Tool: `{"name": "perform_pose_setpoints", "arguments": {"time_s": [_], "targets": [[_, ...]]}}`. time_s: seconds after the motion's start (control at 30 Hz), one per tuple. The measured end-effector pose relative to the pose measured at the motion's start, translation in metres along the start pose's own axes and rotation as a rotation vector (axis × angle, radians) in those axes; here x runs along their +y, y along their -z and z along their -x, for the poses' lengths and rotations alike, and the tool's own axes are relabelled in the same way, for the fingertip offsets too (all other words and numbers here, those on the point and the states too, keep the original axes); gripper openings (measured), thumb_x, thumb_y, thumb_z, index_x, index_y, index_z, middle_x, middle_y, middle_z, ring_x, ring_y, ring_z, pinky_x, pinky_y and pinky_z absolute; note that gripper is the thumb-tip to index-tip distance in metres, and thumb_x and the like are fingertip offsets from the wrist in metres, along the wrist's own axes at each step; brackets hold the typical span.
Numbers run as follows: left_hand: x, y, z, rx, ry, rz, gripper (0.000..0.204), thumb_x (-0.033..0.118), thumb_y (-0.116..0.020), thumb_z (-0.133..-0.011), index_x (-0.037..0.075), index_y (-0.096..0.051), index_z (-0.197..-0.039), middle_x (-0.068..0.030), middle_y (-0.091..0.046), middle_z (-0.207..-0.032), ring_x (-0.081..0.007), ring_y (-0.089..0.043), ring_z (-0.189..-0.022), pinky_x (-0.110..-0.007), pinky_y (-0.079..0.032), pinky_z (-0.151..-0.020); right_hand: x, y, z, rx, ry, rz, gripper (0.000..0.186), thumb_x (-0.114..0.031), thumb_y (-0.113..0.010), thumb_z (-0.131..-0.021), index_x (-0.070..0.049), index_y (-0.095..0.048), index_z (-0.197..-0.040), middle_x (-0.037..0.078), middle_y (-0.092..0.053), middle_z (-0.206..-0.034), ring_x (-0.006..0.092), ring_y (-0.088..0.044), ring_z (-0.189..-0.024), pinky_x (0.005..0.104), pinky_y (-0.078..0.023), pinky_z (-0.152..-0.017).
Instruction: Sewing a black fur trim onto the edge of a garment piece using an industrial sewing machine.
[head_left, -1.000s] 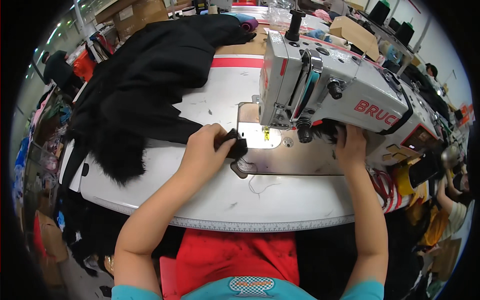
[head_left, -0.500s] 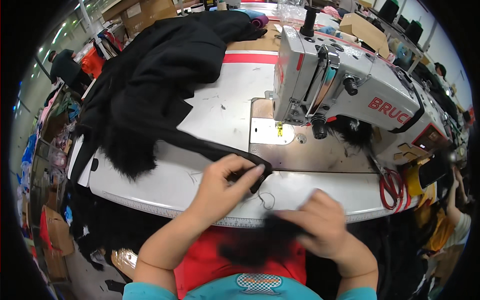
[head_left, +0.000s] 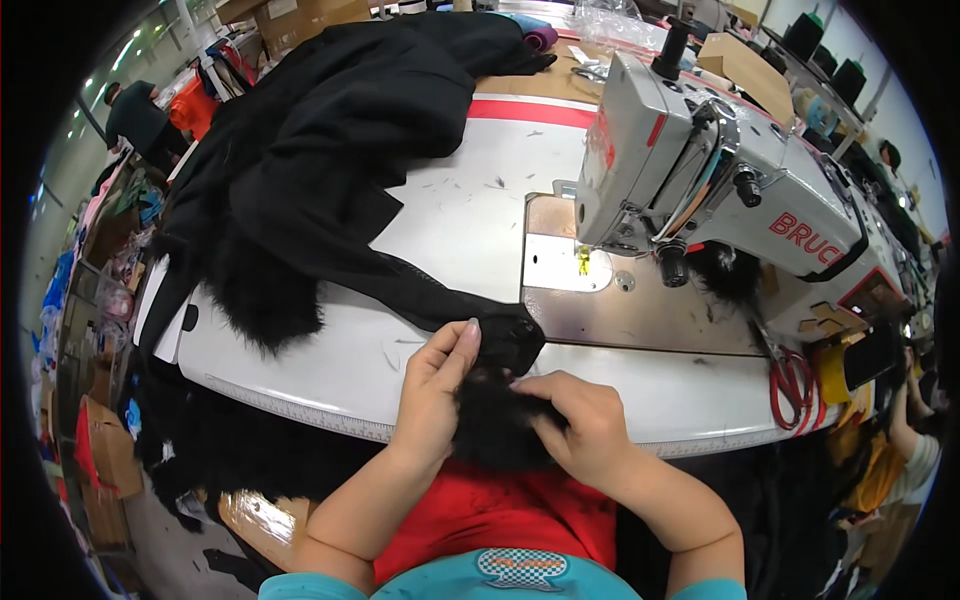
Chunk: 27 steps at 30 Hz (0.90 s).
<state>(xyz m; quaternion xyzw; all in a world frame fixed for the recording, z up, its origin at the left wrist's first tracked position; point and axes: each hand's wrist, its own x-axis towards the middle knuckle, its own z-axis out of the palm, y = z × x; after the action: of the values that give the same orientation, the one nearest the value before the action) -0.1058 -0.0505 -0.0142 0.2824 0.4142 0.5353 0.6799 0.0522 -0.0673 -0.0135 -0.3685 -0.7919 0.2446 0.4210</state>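
Note:
At the table's front edge my left hand (head_left: 430, 390) is closed in a pinch at the near edge of a black garment's narrow end (head_left: 512, 335). Just below that end hangs a piece of black fur (head_left: 500, 428), gripped by my right hand (head_left: 580, 415) between thumb and fingers. Fur and fabric edge meet between the two hands; whether they are joined there is hidden. The rest of the black garment (head_left: 350, 110) lies heaped over the left of the table, with a furry black part (head_left: 265, 305) at its near side.
A white sewing machine (head_left: 700, 160) stands right of my hands, its metal plate (head_left: 640, 320) beside the fabric. Red-handled scissors (head_left: 792, 388) lie at the right table edge. More black fur rests under the machine arm. A purple roll (head_left: 541, 38) sits at the back.
My right hand has brought the fur up and left to the garment's end. My left hand has shifted slightly lower, and the view has turned a little.

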Motion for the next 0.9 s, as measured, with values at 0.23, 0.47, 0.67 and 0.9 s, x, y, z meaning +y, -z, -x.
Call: {"name": "perform_pose_setpoints", "arguments": {"time_s": [0.23,0.47,0.67,0.9], "targets": [[-0.009,0.011,0.021,0.052,-0.443,-0.313,0.015,0.013,-0.046,-0.093,0.001,-0.053,-0.088,0.001,-0.051,-0.078,-0.0025,-0.047,-0.066,-0.017,-0.039,-0.061,-0.003,-0.013,-0.009,0.181,0.057,0.255,0.036,0.005,-0.061,-0.056,0.0,-0.058,-0.091,0.017,-0.052,-0.115,0.0312,-0.054,-0.095,0.0365,-0.045,-0.076],[-0.02,0.026,0.066,-0.241,-0.341,-0.59,0.012,0.005,-0.048,-0.089,-0.002,-0.055,-0.084,-0.0047,-0.051,-0.067,-0.0079,-0.05,-0.053,-0.02,-0.039,-0.048,-0.002,-0.013,-0.012,0.293,0.152,0.113,0.031,0.007,-0.06,-0.058,0.005,-0.054,-0.088,0.02,-0.054,-0.112,0.0342,-0.056,-0.097,0.0414,-0.047,-0.084],[0.053,0.061,0.005,0.186,-0.352,0.091,0.053,0.046,-0.031,-0.094,0.001,-0.042,-0.121,-0.0127,-0.049,-0.119,-0.0227,-0.046,-0.111,-0.036,-0.033,-0.096,-0.029,0.029,0.021,0.069,0.456,-0.059,0.027,0.003,-0.064,-0.063,0.009,-0.056,-0.089,0.025,-0.059,-0.097,0.037,-0.06,-0.09,0.0446,-0.048,-0.085],[0.141,0.013,-0.062,-0.121,-1.031,-0.441,0.035,0.002,-0.056,-0.083,-0.007,-0.047,-0.115,-0.0177,-0.054,-0.113,-0.0252,-0.058,-0.1,-0.029,-0.046,-0.086,-0.036,0.024,0.044,0.157,0.312,0.197,0.029,0.008,-0.062,-0.055,0.009,-0.058,-0.084,0.023,-0.059,-0.096,0.0363,-0.062,-0.085,0.0413,-0.05,-0.081]]}}
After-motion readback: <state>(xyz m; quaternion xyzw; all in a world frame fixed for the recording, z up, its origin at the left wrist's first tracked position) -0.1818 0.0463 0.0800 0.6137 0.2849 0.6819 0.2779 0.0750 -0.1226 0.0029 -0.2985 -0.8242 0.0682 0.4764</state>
